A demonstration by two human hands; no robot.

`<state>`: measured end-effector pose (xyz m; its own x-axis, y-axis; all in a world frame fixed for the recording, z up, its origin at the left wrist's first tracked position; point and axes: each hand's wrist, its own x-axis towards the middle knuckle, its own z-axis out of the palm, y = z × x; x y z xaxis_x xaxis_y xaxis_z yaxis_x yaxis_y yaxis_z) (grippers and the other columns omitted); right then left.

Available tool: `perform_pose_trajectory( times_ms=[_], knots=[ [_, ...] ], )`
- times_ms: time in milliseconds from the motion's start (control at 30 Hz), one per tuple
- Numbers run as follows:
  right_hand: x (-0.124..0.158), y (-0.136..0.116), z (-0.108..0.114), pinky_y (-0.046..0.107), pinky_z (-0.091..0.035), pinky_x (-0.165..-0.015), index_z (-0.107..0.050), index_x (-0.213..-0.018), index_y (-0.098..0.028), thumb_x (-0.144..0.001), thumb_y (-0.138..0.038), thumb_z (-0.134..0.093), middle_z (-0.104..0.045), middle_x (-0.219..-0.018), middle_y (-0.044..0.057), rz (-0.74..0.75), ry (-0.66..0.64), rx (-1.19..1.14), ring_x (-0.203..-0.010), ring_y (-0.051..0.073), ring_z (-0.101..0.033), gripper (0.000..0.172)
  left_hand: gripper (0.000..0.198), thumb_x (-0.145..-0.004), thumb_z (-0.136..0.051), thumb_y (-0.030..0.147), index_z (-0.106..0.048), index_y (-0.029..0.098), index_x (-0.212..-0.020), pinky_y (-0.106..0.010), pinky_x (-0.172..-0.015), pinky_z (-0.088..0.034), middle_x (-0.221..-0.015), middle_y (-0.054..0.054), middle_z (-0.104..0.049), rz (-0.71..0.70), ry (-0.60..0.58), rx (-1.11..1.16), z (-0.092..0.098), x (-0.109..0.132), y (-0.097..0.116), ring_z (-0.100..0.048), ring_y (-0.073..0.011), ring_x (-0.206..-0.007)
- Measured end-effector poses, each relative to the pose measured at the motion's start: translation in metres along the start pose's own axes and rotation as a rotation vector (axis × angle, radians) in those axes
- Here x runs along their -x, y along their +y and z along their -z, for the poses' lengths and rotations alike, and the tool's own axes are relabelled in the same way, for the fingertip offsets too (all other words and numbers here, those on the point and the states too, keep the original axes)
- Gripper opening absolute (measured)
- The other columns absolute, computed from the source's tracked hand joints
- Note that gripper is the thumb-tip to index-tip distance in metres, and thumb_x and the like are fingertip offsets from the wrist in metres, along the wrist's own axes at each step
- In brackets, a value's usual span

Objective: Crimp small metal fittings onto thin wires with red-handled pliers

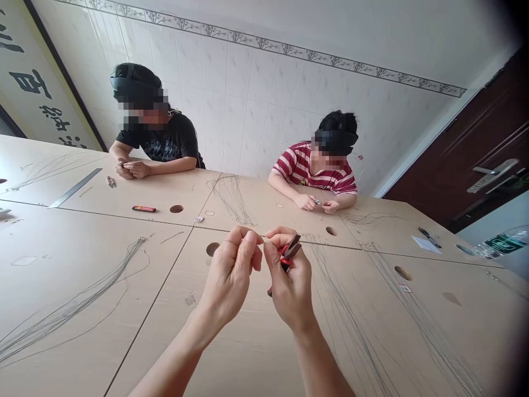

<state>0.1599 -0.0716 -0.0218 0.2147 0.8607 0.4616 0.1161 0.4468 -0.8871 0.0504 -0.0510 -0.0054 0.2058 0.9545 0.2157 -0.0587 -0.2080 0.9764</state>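
Both of my hands are raised over the middle of the table, their fingertips nearly meeting. My left hand (230, 271) pinches something tiny between thumb and forefinger, too small to make out. My right hand (291, 275) holds red-and-black pliers (286, 257) in its palm, jaws pointing up and slightly apart, while its thumb and forefinger close near the same tiny item. To the left on the table lies a bundle of thin grey wires (111, 281); another wire bundle (351, 309) lies to the right of my right hand.
Two people sit across the light wood table (165, 342), each handling something small. A metal ruler (77, 187), a red-and-black box-like item (144, 209), more wires (421, 314), a pen (428, 237) and a plastic bottle (506, 241) lie around. Round holes (212, 249) pierce the tabletop.
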Motion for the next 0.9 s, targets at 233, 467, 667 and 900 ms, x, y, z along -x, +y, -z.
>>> perform_pose_trajectory(
  times_ms=[233,467,667,900],
  knots=[
    [0.0003,0.0033,-0.0001,0.029,-0.040,-0.058,-0.049,-0.094,-0.026,-0.097,-0.033,-0.051,-0.054,-0.081,-0.001,0.031,0.017,0.034,-0.062,0.013,-0.047,0.008,0.020,-0.094,-0.043,0.030,-0.052,0.020,-0.080,-0.023,-0.052,-0.032,-0.056,0.006,-0.045,0.048,-0.014,0.045,0.0011,-0.0010,0.0017,-0.036,-0.0104,-0.053],
    [-0.0002,0.0060,-0.0008,0.028,-0.038,-0.058,-0.048,-0.085,-0.024,-0.097,-0.031,-0.051,-0.051,-0.095,0.002,0.072,0.051,0.111,-0.065,0.011,-0.044,0.014,0.018,-0.091,-0.045,0.028,-0.047,0.020,-0.075,-0.023,-0.051,-0.031,-0.056,0.006,-0.044,0.055,-0.014,-0.043,0.0031,-0.0003,0.0078,-0.037,-0.0101,-0.054],
    [-0.0024,0.0064,-0.0012,0.028,-0.039,-0.061,-0.048,-0.083,-0.023,-0.096,-0.028,-0.051,-0.051,-0.094,0.002,0.155,0.076,0.169,-0.069,0.012,-0.045,0.015,0.016,-0.087,-0.049,0.026,-0.050,0.020,-0.073,-0.022,-0.049,-0.030,-0.054,0.006,-0.042,0.042,-0.014,-0.061,0.0050,-0.0004,0.0087,-0.034,-0.0097,-0.052],
    [-0.0017,0.0094,-0.0011,0.029,-0.038,-0.063,-0.049,-0.086,-0.024,-0.096,-0.022,-0.051,-0.051,-0.097,0.001,0.196,0.084,0.243,-0.070,0.012,-0.046,0.011,0.016,-0.088,-0.049,0.026,-0.054,0.019,-0.075,-0.021,-0.045,-0.026,-0.052,0.007,-0.041,0.052,-0.017,-0.089,0.0071,-0.0028,0.0087,-0.031,-0.0088,-0.049]
  ],
)
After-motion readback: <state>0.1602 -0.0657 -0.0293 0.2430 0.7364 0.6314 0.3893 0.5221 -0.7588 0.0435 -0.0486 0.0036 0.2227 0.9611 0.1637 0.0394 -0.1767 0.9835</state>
